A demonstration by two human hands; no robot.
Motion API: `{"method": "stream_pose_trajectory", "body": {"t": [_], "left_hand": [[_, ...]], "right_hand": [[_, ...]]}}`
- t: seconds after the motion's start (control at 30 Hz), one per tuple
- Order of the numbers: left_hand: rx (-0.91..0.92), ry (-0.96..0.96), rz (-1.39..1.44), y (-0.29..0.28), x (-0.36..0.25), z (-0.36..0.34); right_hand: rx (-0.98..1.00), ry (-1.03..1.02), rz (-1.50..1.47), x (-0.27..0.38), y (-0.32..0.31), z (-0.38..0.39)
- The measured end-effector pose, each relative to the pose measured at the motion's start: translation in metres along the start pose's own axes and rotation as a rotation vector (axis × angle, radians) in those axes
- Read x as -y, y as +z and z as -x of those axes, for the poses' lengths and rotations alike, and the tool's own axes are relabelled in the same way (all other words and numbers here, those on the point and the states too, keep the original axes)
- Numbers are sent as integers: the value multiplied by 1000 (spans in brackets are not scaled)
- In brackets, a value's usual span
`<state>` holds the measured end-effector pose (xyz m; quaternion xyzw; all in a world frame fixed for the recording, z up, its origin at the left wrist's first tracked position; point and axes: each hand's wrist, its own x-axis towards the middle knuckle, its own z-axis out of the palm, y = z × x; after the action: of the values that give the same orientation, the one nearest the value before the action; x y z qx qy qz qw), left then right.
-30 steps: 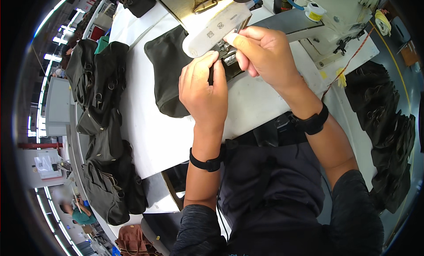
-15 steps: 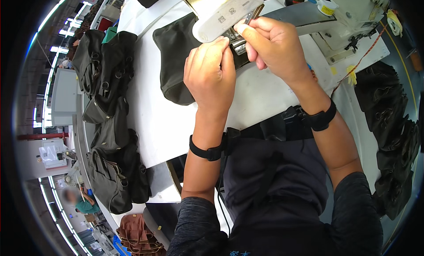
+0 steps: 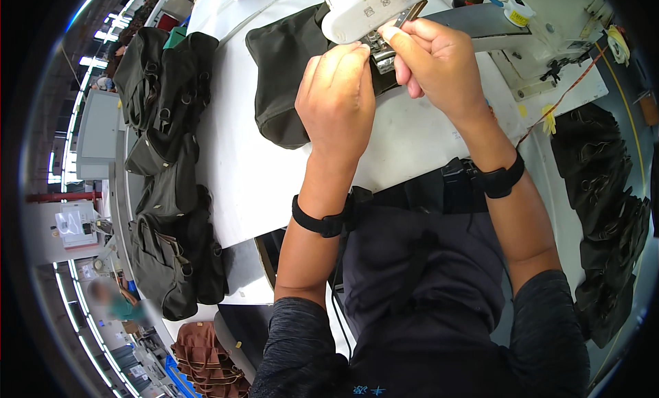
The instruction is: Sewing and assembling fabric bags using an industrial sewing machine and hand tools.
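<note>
The white arm of a sewing machine (image 3: 374,15) hangs over a dark olive fabric bag piece (image 3: 281,72) on the white table. My left hand (image 3: 336,99) is closed, knuckles up, over the right part of the fabric, its fingertips at the machine's needle area. What it grips there is hidden. My right hand (image 3: 443,68) pinches with thumb and forefinger beside the shiny metal presser parts (image 3: 383,57). A slim grey metal strip (image 3: 414,12) rises just above these fingertips; whether I hold it or it belongs to the machine, I cannot make out.
Dark olive bags (image 3: 161,130) lie piled along the table's left side. More dark bags (image 3: 594,192) hang or lie at the right. Brown bags (image 3: 206,360) sit lower left. A small white bottle (image 3: 516,12) stands on the machine bed. A person (image 3: 123,305) is far left.
The whole view has shifted slightly, so table, machine and hands appear a little higher and hands further right. Both hands keep nearly the same pose at the machine.
</note>
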<state>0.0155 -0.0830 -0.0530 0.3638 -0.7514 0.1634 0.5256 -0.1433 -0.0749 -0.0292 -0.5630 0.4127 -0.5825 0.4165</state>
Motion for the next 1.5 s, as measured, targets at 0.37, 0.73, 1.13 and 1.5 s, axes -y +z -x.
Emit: {"method": "stream_pose_trajectory", "body": {"t": [0.37, 0.73, 1.13, 1.5], "left_hand": [[41, 24, -35, -1, -6, -3], [62, -8, 16, 4, -5, -3], [722, 114, -367, -82, 29, -17], [810, 49, -342, -127, 26, 15]], "right_hand": [[24, 21, 32, -1, -5, 1], [10, -12, -41, 11, -12, 7], [55, 79, -22, 0, -9, 0], [-16, 56, -129, 2, -1, 0]]}}
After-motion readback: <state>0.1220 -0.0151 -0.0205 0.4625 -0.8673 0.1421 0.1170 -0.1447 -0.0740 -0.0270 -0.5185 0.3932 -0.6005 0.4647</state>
